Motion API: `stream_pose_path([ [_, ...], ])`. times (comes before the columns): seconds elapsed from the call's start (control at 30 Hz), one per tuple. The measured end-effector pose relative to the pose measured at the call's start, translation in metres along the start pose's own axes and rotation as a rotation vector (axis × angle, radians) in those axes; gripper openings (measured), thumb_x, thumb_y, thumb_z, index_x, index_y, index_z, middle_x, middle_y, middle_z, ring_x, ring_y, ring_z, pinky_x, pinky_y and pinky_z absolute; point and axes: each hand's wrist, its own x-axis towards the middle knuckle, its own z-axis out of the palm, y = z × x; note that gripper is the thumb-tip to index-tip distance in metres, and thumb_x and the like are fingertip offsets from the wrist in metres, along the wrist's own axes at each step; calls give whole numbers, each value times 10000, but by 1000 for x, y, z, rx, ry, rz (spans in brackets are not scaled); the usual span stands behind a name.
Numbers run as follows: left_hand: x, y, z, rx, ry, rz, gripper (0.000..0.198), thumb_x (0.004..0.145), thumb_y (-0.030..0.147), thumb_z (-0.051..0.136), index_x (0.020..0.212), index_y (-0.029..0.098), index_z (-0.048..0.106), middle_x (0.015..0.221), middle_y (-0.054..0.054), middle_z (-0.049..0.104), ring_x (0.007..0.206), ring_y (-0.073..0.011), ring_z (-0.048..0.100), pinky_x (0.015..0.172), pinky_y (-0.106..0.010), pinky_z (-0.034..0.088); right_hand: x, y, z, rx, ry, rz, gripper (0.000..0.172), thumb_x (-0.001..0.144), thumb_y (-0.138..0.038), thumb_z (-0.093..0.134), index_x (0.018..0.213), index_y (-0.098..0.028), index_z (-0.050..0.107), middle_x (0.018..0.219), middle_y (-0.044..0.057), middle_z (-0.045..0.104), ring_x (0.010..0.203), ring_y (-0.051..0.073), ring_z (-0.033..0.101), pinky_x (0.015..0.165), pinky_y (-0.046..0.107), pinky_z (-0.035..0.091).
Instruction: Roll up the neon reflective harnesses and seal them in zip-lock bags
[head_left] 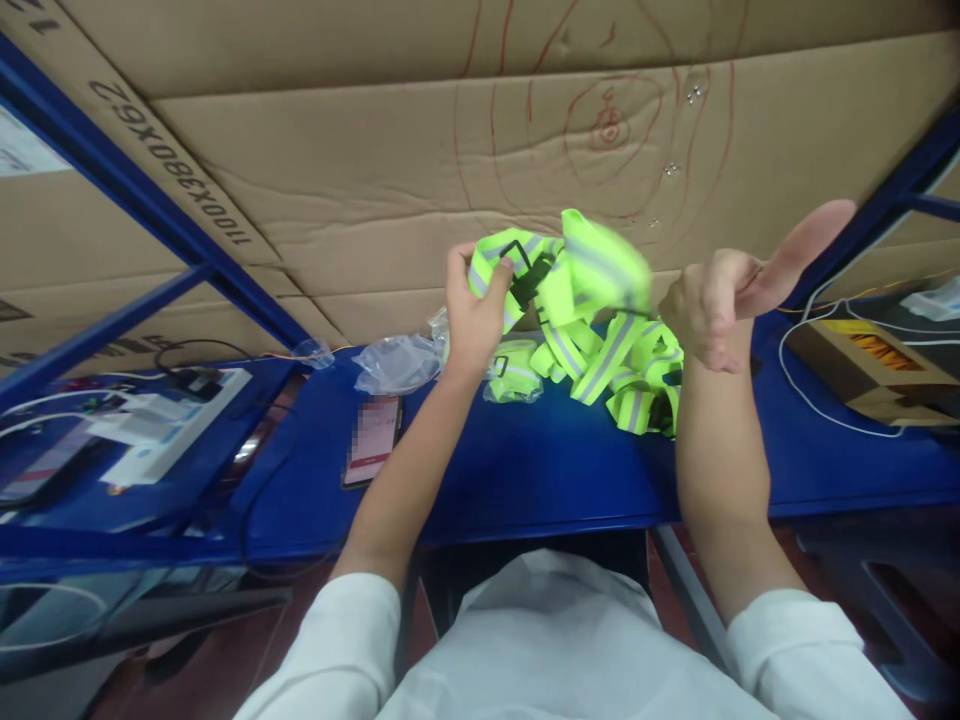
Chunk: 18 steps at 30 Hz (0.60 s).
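A tangle of neon-yellow reflective straps with grey stripes and black buckles lies on the blue table and rises between my hands. My left hand is closed on the upper left end of the straps, near a black buckle. My right hand is raised at the right end of the straps, fingers curled and thumb stretched out to the right; the strap end there is blurred by motion.
A phone lies left of my left arm, with clear plastic bags behind it. A white power strip with cables sits far left. A cardboard box stands at right. Cardboard sheets form the back wall.
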Motion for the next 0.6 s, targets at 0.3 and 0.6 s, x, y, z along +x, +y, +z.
stream_pose_path([
  [0.3, -6, 7, -1, 224, -29, 346, 397, 1035, 633, 530, 1223, 285, 491, 1191, -59, 561, 1193, -238, 596, 1099, -430, 474, 18, -89, 55, -42, 624, -207, 508, 930, -616, 693, 1312, -283, 657, 1410, 68, 685, 1306, 297, 649, 1097, 472, 567],
  [0.6, -6, 11, -3, 312, 19, 425, 392, 1047, 645, 487, 1214, 290, 479, 1195, -71, 526, 1215, -261, 547, 1112, -503, 436, 47, -83, 87, -511, 499, -45, 663, 880, -535, 770, 1434, -231, 567, 1446, 133, 637, 1347, 384, 601, 1151, 567, 496],
])
